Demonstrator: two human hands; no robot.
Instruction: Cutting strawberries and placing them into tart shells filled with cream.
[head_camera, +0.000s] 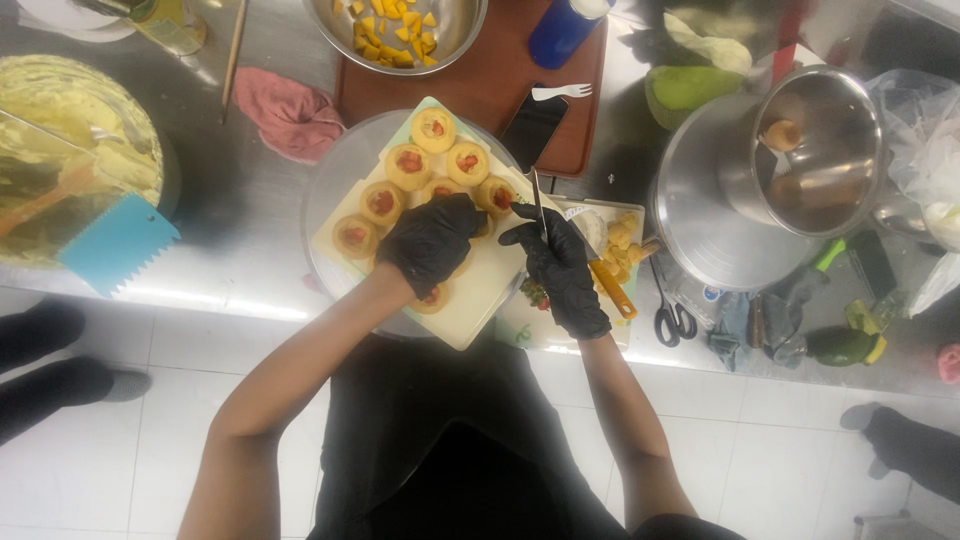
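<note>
Filling small round pastry cups (409, 165) w/ red bits, set in rows on a pale yellow cutting board (480, 300) atop a clear round turntable (335, 175), centre of the steel counter (245, 215).

Left hand in black glove (432, 240) flat over the near cups, fingers curled together, steadying one; exact cup hidden under palm. Right hand in black glove (558, 268) pinched shut on a thin steel knife (538, 200), blade pointing away, tip near the rightmost cup.

To do well: probably keep tip low, small loads, hold cup firm so the shell won't crack, wipe drips off rims.

Around: steel bowl of yellow fruit cubes (398, 30) on a brown wooden board (480, 90); black phone (532, 125) & white plastic fork (560, 92) just beyond the blade. Pink cloth (290, 112) left, blue toothed scraper (118, 245) far left. Orange-handled tool (612, 290) & black-handled scissors (672, 315) crowd the right wrist; big steel pot (800, 150) further right. Tight elbow room on that side.
</note>
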